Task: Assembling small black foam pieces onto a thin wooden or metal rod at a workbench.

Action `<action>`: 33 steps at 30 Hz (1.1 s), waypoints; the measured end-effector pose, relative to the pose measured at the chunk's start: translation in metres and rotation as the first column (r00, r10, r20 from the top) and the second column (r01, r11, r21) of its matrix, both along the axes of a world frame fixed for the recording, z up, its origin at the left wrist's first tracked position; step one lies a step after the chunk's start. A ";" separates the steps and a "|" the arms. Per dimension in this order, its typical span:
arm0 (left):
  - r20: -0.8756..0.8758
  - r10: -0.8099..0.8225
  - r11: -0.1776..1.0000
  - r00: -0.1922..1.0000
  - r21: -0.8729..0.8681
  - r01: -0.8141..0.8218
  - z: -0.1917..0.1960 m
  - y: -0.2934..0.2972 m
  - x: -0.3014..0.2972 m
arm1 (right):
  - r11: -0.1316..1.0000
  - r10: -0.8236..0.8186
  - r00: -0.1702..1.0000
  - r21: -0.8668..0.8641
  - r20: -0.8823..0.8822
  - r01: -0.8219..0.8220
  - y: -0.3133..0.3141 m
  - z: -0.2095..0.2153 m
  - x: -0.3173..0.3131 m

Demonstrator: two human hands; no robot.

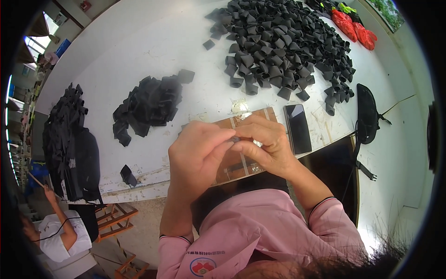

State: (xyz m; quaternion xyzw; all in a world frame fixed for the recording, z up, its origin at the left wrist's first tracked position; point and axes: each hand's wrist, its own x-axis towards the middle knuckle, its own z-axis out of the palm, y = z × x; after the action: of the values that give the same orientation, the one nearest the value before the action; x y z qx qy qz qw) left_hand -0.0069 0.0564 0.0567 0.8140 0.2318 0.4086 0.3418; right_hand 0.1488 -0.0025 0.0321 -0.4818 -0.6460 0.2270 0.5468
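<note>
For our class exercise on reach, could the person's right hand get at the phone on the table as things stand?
Probably yes: the phone lies uncovered just beside the right hand, with nothing seen blocking it, though that hand seems busy pinching a small dark piece.

Your sm. dk. pc. (236,139) is pinched btwn your L hand (197,151) & R hand (265,142). Mostly hidden; can't tell shape.

Matt black pieces (274,51), glossy phone (298,129)
</note>
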 end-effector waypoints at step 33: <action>0.117 0.196 0.853 0.974 -0.509 -0.111 -0.048 -0.025 -0.006 | 0.975 -0.005 0.995 -0.223 -0.099 -0.018 -0.019 0.002 0.007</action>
State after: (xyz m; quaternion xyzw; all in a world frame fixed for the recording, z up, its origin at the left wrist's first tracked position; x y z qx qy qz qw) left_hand -0.0130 0.0312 0.0088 0.6399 0.3651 0.4265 0.5247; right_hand 0.1557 -0.0218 0.0343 -0.5262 -0.5900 0.3236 0.5199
